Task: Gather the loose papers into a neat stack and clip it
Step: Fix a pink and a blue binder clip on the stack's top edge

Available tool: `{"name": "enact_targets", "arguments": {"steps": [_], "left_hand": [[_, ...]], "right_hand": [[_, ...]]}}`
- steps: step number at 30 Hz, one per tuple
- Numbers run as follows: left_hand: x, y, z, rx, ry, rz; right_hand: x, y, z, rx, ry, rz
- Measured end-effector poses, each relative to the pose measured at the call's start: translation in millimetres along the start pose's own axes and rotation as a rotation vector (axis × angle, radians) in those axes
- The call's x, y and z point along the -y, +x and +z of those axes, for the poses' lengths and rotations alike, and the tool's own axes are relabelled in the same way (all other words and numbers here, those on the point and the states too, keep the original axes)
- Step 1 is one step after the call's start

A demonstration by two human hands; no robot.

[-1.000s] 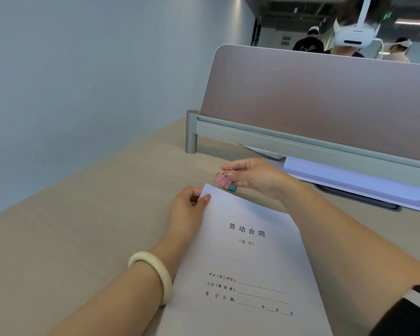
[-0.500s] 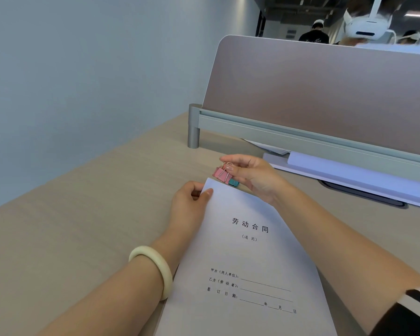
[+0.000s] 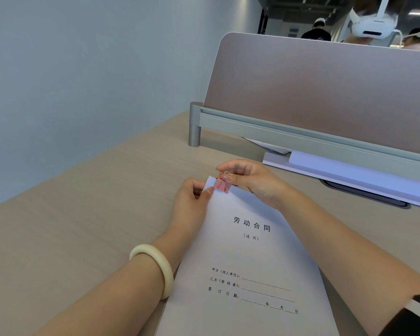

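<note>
Pinching the pink metal binder clip (image 3: pixel 222 186) by its handles, my right hand (image 3: pixel 256 181) seats it; my left hand (image 3: pixel 190 206) pinches the limp white paper stack (image 3: pixel 250 260) near that corner.

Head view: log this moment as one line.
phase: clipping | left hand pinches paper stack corner | right hand pinches pink binder clip handles | clip sits over stack's top edge

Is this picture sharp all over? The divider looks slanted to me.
Head view: the wide-angle lens slants the divider; the light is soft and even, with no glare on the paper stack, and its print is crisp; the pink clip is fairly sharp; the white headset behind the divider is smeared by motion blur.
</note>
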State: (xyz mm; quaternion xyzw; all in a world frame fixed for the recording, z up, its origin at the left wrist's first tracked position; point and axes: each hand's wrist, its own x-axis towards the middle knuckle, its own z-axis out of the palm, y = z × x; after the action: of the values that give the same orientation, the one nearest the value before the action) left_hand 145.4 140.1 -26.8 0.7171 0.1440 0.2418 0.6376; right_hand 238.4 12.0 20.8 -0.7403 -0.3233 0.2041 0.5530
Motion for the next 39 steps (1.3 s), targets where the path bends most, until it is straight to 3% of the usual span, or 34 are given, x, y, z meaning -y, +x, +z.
{"name": "enact_targets", "arguments": {"steps": [16,19,22,24,27,29,33,35,39], "left_hand": [[0.6,-0.3,2.2,0.013,-0.048,0.004],[1.5,1.1,1.8,0.004,-0.041,0.004],[1.6,2.0,2.0,-0.010,-0.035,0.011],[0.7,1.0,2.1,-0.009,-0.038,0.018],[-1.5,-1.9,2.6,-0.004,-0.043,0.045],[-2.4,-2.4,2.3,-0.004,-0.039,0.059],[-2.0,-2.2,2.1,0.003,-0.041,0.070],[-2.4,-2.9,2.2,0.004,-0.039,0.068],[-2.0,-3.3,1.2,0.007,-0.020,0.060]], "right_hand": [[-1.7,-2.5,1.9,-0.065,-0.104,0.063],[0.6,-1.2,2.4,-0.069,-0.282,0.048],[-1.2,-0.7,7.7,-0.179,-0.694,-0.167],[-1.8,-2.3,7.9,-0.193,-0.688,-0.185],[8.1,-3.6,2.5,-0.030,-0.473,-0.033],[18.7,-2.4,-0.5,0.119,-0.523,0.099],[23.4,3.4,-8.8,0.223,-0.262,0.348],[23.1,3.4,-11.1,0.247,-0.223,0.378],[19.6,3.1,-7.4,0.277,-0.466,0.216]]}}
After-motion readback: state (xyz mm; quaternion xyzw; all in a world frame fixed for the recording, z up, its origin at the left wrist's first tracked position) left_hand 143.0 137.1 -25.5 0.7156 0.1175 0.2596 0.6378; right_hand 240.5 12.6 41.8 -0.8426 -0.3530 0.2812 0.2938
